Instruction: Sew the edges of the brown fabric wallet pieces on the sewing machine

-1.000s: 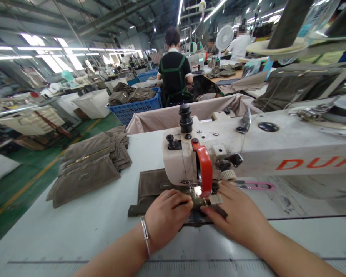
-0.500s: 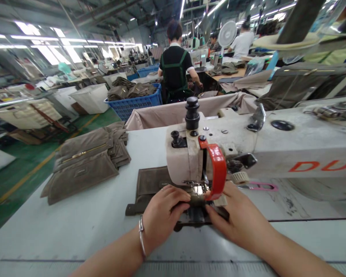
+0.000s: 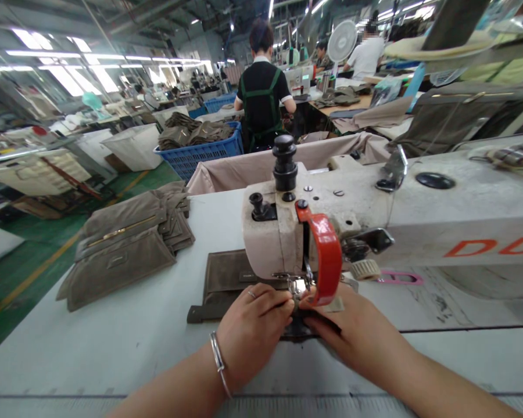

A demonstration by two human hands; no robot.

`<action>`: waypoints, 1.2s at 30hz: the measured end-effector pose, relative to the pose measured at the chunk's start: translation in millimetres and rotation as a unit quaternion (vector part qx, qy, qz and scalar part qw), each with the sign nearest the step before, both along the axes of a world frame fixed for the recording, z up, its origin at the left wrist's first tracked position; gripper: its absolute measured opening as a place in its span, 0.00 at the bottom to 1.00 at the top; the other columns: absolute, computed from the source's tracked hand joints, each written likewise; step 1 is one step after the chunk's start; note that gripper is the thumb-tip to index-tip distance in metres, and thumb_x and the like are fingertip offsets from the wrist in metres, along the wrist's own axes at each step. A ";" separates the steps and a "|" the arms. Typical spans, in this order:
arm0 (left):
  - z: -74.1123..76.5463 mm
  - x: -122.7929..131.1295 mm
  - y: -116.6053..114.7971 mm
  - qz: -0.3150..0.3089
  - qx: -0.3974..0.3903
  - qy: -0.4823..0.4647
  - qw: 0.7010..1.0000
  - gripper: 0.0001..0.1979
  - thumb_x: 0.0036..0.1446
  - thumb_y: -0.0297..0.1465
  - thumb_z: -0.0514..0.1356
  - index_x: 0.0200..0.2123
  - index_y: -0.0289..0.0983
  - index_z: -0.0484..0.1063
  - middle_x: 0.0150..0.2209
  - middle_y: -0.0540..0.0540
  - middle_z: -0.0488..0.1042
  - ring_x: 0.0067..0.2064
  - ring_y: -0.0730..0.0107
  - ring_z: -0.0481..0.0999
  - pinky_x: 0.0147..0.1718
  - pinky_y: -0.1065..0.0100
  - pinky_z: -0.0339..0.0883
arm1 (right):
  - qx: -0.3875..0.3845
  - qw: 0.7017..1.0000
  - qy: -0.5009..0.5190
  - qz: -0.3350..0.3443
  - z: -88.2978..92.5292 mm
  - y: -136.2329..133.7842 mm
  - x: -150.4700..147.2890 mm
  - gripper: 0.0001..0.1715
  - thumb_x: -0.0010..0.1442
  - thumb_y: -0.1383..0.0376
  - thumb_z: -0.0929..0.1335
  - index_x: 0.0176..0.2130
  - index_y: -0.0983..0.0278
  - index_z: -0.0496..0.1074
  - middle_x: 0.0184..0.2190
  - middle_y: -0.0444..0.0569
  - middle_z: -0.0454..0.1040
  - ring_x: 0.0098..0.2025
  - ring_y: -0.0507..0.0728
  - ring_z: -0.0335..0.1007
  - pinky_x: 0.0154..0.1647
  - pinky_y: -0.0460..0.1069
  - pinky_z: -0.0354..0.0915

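A brown fabric piece (image 3: 226,268) with a small dark label lies under the head of the white sewing machine (image 3: 265,244). My left hand (image 3: 255,331), with a ring and a silver bracelet, is closed, its fingertips pinching the fabric's edge just in front of the presser foot (image 3: 300,287). My right hand (image 3: 346,319) is closed on the same fabric from the right, close to the left fingertips. A red finger guard (image 3: 326,255) covers part of the right fingers. The needle and the fabric between the fingertips are mostly hidden.
A stack of brown fabric pieces (image 3: 126,244) lies at the table's left. Pink-handled thread snips (image 3: 403,278) rest under the machine arm. Behind the table are a cloth-lined bin (image 3: 230,174), a blue basket (image 3: 200,159) of brown pieces and a co-worker (image 3: 264,87) facing away.
Both hands have drawn closer together at the presser foot, and the left fingers are more curled. Less fabric shows between them. The view has shifted slightly.
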State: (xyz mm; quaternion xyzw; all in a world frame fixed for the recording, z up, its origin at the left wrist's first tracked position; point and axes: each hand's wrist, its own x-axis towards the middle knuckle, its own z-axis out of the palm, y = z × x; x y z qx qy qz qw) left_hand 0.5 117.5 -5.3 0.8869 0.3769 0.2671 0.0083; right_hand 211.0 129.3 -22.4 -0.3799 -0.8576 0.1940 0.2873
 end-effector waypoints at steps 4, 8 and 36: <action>-2.0 1.9 0.5 0.012 -0.024 -0.052 0.998 0.11 0.67 0.30 0.52 0.38 0.37 0.74 0.38 0.48 0.79 0.40 0.69 0.77 0.42 0.65 0.73 | -0.025 0.999 0.023 0.001 -1.8 0.3 -3.0 0.14 0.61 0.71 0.66 0.46 0.57 0.71 0.41 0.46 0.73 0.43 0.57 0.68 0.44 0.53 0.66; -3.9 3.9 -1.7 0.029 -0.036 -0.070 0.996 0.08 0.65 0.29 0.54 0.37 0.38 0.74 0.38 0.49 0.79 0.40 0.69 0.77 0.42 0.65 0.72 | -0.018 0.999 0.037 0.003 0.7 -0.8 -3.8 0.14 0.60 0.72 0.67 0.44 0.58 0.72 0.40 0.46 0.73 0.42 0.57 0.68 0.43 0.53 0.66; -24.9 0.4 31.2 0.048 -0.040 -0.076 0.995 0.10 0.63 0.28 0.54 0.34 0.42 0.75 0.32 0.49 0.78 0.39 0.62 0.77 0.41 0.58 0.74 | 0.083 0.993 -0.071 -0.038 -12.1 13.5 -8.2 0.12 0.63 0.70 0.62 0.33 0.63 0.74 0.41 0.54 0.75 0.44 0.64 0.70 0.44 0.60 0.68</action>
